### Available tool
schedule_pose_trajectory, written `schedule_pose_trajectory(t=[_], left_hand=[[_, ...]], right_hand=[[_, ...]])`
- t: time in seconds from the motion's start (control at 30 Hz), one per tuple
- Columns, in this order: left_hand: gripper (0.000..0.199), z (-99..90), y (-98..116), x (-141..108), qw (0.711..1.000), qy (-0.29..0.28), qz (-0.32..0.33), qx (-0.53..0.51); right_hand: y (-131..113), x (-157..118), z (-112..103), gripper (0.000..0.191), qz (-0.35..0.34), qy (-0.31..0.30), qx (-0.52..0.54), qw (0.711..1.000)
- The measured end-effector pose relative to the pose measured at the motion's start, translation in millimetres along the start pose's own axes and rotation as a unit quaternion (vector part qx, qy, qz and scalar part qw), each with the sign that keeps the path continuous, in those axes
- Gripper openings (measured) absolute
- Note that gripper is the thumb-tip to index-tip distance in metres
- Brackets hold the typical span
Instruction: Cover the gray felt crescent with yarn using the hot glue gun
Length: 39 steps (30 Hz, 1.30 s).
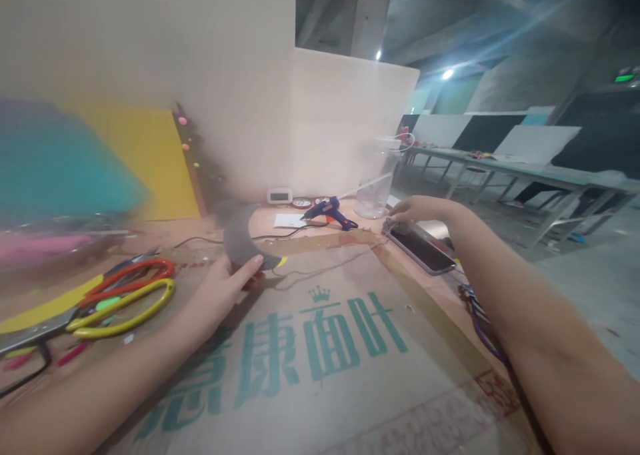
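Observation:
My left hand (pixel 233 281) grips a dark grey curved piece (pixel 239 238) with a ribbed end and a small yellow tip, held above the left edge of a cardboard sheet (pixel 320 388) with green printed characters. At the right, my right hand (pixel 413 211) reaches to the top end of a phone (pixel 423 249) lying on the table. Its fingertips are bent down over something small that I cannot make out. Between the hands, farther back, lies a blue glue gun (pixel 327 209) with its cord.
Scissors with yellow handles (pixel 125 311) and orange-handled ones (pixel 133 278) lie at the left. A clear plastic container (pixel 374 181) stands behind the phone, near a small white clock (pixel 279 195). A pale board rises behind; another table (pixel 530 168) stands at the back right.

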<state>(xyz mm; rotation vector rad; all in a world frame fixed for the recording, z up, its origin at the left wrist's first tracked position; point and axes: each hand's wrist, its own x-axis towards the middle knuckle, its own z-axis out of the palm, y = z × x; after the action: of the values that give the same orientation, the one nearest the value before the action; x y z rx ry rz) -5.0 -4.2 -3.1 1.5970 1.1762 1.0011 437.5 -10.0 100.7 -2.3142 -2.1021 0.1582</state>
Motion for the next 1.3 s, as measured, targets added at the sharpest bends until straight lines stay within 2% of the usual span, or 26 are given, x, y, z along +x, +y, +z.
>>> schedule_pose_trajectory(t=[0.13, 0.27, 0.5, 0.67, 0.77, 0.83, 0.9, 1.0, 1.1, 1.17, 1.23, 1.3], left_hand=[[0.051, 0.7, 7.1, -4.5, 0.999, 0.029, -0.024, 0.012], [0.054, 0.7, 9.1, -5.4, 0.999, 0.029, -0.027, 0.009], [0.052, 2.1, 12.5, -5.3, 0.999, 0.028, -0.020, -0.006], [0.050, 2.7, 16.0, -7.5, 0.999, 0.028, -0.022, -0.002], [0.050, 1.9, 16.4, -8.3, 0.999, 0.028, -0.025, 0.002], [0.050, 1.1, 15.9, -8.4, 0.999, 0.024, -0.024, 0.002], [0.049, 0.5, 15.2, -8.3, 0.999, 0.023, -0.025, -0.002], [0.049, -0.1, 14.0, -7.8, 0.999, 0.022, -0.028, -0.013], [0.047, -0.8, 11.0, -6.0, 0.999, 0.025, -0.025, -0.020], [0.046, -1.4, 7.6, -3.9, 0.999, 0.030, -0.022, -0.034], [0.046, -2.0, 4.0, -1.6, 0.998, 0.033, -0.025, -0.056], [0.046, -2.3, 1.4, 0.4, 0.996, 0.033, -0.031, -0.082]], right_hand=[[-6.3, 4.6, 7.7, 0.043, 0.003, -0.067, 0.046, 0.997], [-12.2, 7.8, 13.4, 0.026, 0.017, -0.080, 0.075, 0.994], [-12.1, -3.4, -1.9, 0.030, 0.050, -0.001, 0.158, 0.986], [-10.4, -9.6, -13.1, 0.020, 0.082, -0.014, 0.140, 0.987], [-14.9, -10.8, -16.4, 0.029, 0.053, 0.000, 0.124, 0.991], [-21.6, -9.9, -14.2, 0.043, -0.011, -0.035, 0.133, 0.990], [-30.8, -6.8, -7.2, 0.056, -0.063, -0.103, 0.147, 0.982], [-43.9, -0.2, 7.7, 0.059, -0.056, -0.198, 0.139, 0.969], [-46.0, 1.4, 14.3, 0.048, -0.027, -0.234, 0.122, 0.964], [-39.3, -1.9, 9.9, 0.042, -0.022, -0.221, 0.121, 0.967], [-28.9, -6.4, 1.0, 0.035, -0.008, -0.175, 0.136, 0.975], [-19.0, -9.2, -7.2, 0.031, 0.039, -0.055, 0.189, 0.980]])
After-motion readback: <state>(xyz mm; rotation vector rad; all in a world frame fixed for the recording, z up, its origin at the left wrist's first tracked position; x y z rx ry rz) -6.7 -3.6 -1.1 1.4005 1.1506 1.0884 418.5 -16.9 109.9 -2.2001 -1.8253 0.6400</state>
